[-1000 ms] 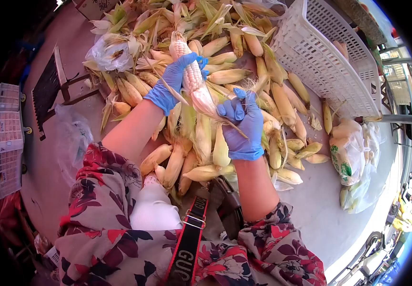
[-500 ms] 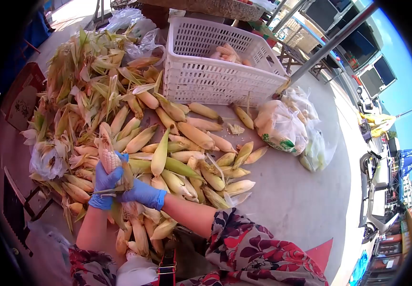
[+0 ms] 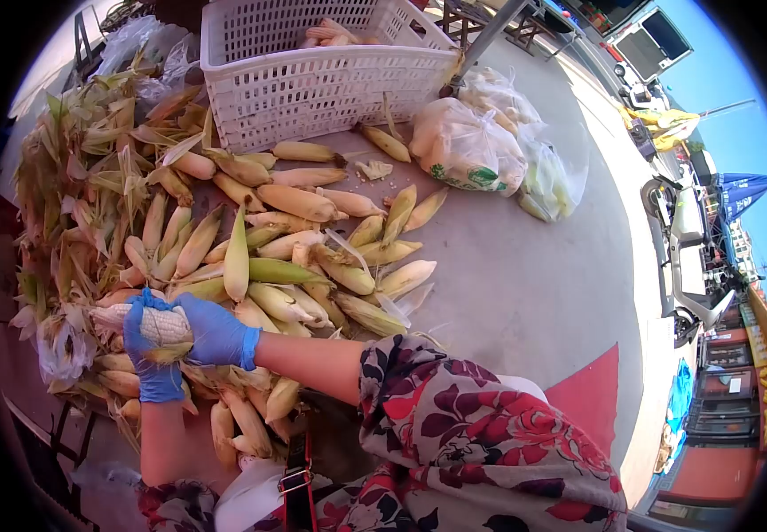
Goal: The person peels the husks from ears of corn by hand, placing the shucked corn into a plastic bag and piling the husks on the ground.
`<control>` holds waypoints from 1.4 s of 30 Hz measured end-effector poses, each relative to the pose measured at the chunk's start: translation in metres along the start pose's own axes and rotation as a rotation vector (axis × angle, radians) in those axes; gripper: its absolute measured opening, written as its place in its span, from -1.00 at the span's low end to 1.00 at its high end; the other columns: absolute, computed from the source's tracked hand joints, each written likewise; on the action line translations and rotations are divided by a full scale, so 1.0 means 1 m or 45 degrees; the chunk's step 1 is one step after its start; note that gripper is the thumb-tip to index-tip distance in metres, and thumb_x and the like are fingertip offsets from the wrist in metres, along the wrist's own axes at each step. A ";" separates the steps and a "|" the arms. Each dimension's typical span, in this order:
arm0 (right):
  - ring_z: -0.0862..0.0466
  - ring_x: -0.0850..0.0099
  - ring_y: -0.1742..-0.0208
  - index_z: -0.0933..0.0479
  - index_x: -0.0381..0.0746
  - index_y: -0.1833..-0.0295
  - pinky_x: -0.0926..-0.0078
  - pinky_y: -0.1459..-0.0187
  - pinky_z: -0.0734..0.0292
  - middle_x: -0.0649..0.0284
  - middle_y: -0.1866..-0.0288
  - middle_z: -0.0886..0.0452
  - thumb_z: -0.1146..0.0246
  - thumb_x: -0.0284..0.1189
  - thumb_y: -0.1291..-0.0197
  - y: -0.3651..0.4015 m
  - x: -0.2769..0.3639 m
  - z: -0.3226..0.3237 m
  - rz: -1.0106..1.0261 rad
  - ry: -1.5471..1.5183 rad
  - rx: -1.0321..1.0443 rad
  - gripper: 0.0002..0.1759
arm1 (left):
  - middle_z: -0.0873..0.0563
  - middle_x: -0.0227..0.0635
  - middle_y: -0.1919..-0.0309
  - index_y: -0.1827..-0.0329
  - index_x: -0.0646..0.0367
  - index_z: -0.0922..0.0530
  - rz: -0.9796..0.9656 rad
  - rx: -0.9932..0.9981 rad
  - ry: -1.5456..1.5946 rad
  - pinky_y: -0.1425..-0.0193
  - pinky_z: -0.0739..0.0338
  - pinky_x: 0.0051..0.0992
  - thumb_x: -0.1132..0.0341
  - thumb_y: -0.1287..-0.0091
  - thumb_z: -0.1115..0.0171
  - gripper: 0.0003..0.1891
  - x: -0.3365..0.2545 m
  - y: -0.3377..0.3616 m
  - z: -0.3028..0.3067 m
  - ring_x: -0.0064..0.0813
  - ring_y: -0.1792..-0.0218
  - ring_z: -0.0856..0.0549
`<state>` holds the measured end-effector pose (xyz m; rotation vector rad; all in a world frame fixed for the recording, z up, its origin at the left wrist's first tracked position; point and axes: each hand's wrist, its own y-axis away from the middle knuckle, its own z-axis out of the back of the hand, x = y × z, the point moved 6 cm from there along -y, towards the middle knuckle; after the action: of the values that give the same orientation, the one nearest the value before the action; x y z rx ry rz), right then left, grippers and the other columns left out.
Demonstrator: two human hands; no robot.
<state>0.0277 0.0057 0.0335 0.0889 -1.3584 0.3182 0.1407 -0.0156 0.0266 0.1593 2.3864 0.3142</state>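
Observation:
A pale, mostly husked corn cob [image 3: 167,326] lies across my left hand [image 3: 149,353], whose blue-gloved fingers are wrapped round it. My right hand [image 3: 216,332], also gloved in blue, is closed at the base end of the same cob, where some husk and silk remain. Around and beyond both hands lies a heap of corn ears [image 3: 299,203], many still in thin yellowish husks. At the far left rises a pile of loose, stripped husks [image 3: 77,177].
Behind the heap stands a white perforated crate [image 3: 330,93] with some cobs inside. Filled plastic bags [image 3: 468,146] rest to its right, near a metal pole [image 3: 490,40]. A crumpled clear bag [image 3: 66,350] lies at the left. Parked vehicles stand farther right.
The view has shifted, so the crate and heap appear higher and farther left. The cob has turned from upright to nearly sideways, and its hanging husk is mostly gone from between my hands.

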 end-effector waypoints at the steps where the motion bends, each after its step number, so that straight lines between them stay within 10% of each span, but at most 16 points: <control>1: -0.58 -0.01 0.14 -0.25 -0.38 0.06 0.21 0.13 -0.49 -0.16 0.20 -0.52 -0.41 -0.37 0.31 0.001 -0.004 -0.003 -0.135 0.112 0.102 -0.33 | -0.50 -0.39 0.40 0.29 0.13 -0.40 0.073 0.030 0.056 0.16 -0.46 -0.45 0.29 -0.11 -0.18 -0.81 0.002 -0.002 0.003 -0.48 0.35 -0.52; 8: -0.61 0.00 0.38 -0.35 -0.30 0.17 0.22 0.38 -0.52 -0.01 0.41 -0.57 -0.38 -0.35 0.31 0.016 0.012 0.004 0.171 0.647 0.397 -0.47 | -0.43 -0.39 0.45 0.32 0.12 -0.35 0.142 0.192 -0.087 0.26 -0.41 -0.42 0.22 -0.10 -0.16 -0.78 0.005 -0.003 0.003 -0.48 0.44 -0.44; 11: -0.61 0.02 0.36 -0.41 -0.24 0.21 0.21 0.34 -0.52 0.06 0.41 -0.58 -0.36 -0.36 0.26 0.036 0.009 0.010 0.463 0.874 0.936 -0.57 | -0.47 -0.36 0.49 0.27 0.13 -0.35 1.089 0.480 0.405 0.39 -0.43 -0.39 0.22 -0.06 -0.16 -0.74 0.019 0.031 -0.009 -0.44 0.56 -0.45; 13: -0.61 0.03 0.34 -0.44 -0.21 0.23 0.21 0.33 -0.52 0.07 0.41 -0.58 -0.35 -0.36 0.26 0.058 -0.008 0.013 0.582 0.985 1.202 -0.60 | -0.50 -0.33 0.51 0.20 0.14 -0.35 1.214 0.446 0.007 0.48 -0.44 -0.36 0.24 -0.02 -0.17 -0.68 0.059 0.073 -0.017 -0.40 0.65 -0.45; 20: -0.62 0.23 0.29 -0.48 -0.24 0.09 0.34 0.23 -0.51 0.11 0.26 -0.61 -0.34 -0.37 0.19 0.040 -0.047 0.138 -0.258 0.555 0.480 -0.55 | -0.55 -0.28 0.18 -0.07 0.17 -0.37 0.769 0.184 -0.216 0.06 -0.51 -0.34 -0.06 -0.37 0.05 -0.53 0.052 0.034 0.016 -0.39 0.22 -0.57; 23: -0.56 0.42 0.17 -0.44 -0.30 -0.05 0.46 0.05 -0.45 0.22 0.15 -0.60 -0.33 -0.42 0.12 0.057 -0.031 0.118 -0.376 -0.637 0.530 -0.47 | -0.53 -0.25 0.04 -0.19 0.20 -0.32 0.626 0.129 -0.237 -0.10 -0.45 -0.36 -0.06 -0.41 0.13 -0.48 0.078 0.021 0.006 -0.35 0.05 -0.54; 25: -0.43 0.51 -0.05 -0.35 -0.31 -0.17 0.51 -0.18 -0.29 0.26 -0.01 -0.50 -0.32 -0.44 0.06 0.064 -0.006 0.088 -0.333 -0.749 0.574 -0.39 | -0.48 -0.27 -0.11 -0.31 0.25 -0.21 0.684 0.163 -0.144 -0.18 -0.40 -0.37 -0.04 -0.44 0.21 -0.42 0.095 0.029 -0.029 -0.39 -0.07 -0.49; 27: -0.43 0.48 -0.07 -0.20 -0.31 -0.27 0.50 -0.18 -0.30 0.20 -0.06 -0.46 -0.35 -0.40 0.08 0.066 0.001 0.079 -0.080 -0.351 0.094 -0.23 | -0.52 -0.32 -0.03 -0.22 0.20 -0.32 0.615 0.201 -0.216 -0.10 -0.45 -0.44 0.05 -0.43 0.14 -0.54 0.110 0.014 -0.008 -0.45 0.02 -0.53; 29: -0.42 0.45 -0.08 -0.06 -0.31 -0.33 0.47 -0.17 -0.32 0.15 -0.12 -0.42 -0.38 -0.36 0.11 0.064 -0.029 0.064 -0.222 -0.160 0.172 -0.10 | -0.56 -0.37 0.05 -0.13 0.15 -0.43 0.486 0.135 -0.215 -0.01 -0.50 -0.51 0.15 -0.43 0.08 -0.65 0.124 -0.007 0.034 -0.50 0.12 -0.56; 33: -0.51 0.58 0.13 -0.45 -0.30 -0.04 0.57 0.02 -0.44 0.31 0.11 -0.55 -0.26 -0.46 0.00 0.061 -0.022 0.076 -0.565 -0.910 0.279 -0.58 | -0.63 -0.36 0.31 0.15 0.10 -0.54 0.336 -0.588 0.158 0.22 -0.57 -0.51 0.17 -0.41 0.02 -0.77 0.109 0.012 0.041 -0.47 0.31 -0.62; 37: -0.58 0.55 0.19 -0.45 -0.29 0.02 0.56 0.11 -0.50 0.31 0.17 -0.56 -0.22 -0.45 -0.08 0.008 0.032 0.133 -0.593 -1.082 0.182 -0.67 | -0.19 -0.57 0.71 0.61 -0.04 -0.25 0.589 -0.192 0.211 0.67 -0.05 -0.67 0.16 -0.39 0.01 -0.64 0.080 0.023 -0.007 -0.68 0.68 -0.20; 42: -0.54 0.33 0.06 -0.44 -0.27 0.02 0.32 -0.02 -0.46 0.17 0.10 -0.53 -0.15 -0.36 -0.14 -0.115 0.092 0.236 -0.178 -1.151 0.004 -0.68 | -0.22 -0.59 0.69 0.55 -0.06 -0.33 0.437 -0.012 0.043 0.56 -0.19 -0.68 0.17 -0.41 0.02 -0.70 0.048 0.008 -0.030 -0.69 0.63 -0.27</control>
<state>-0.1474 -0.1461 0.1868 0.3601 -2.2318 0.1572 0.0851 -0.0038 0.0188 0.5665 2.3851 0.4900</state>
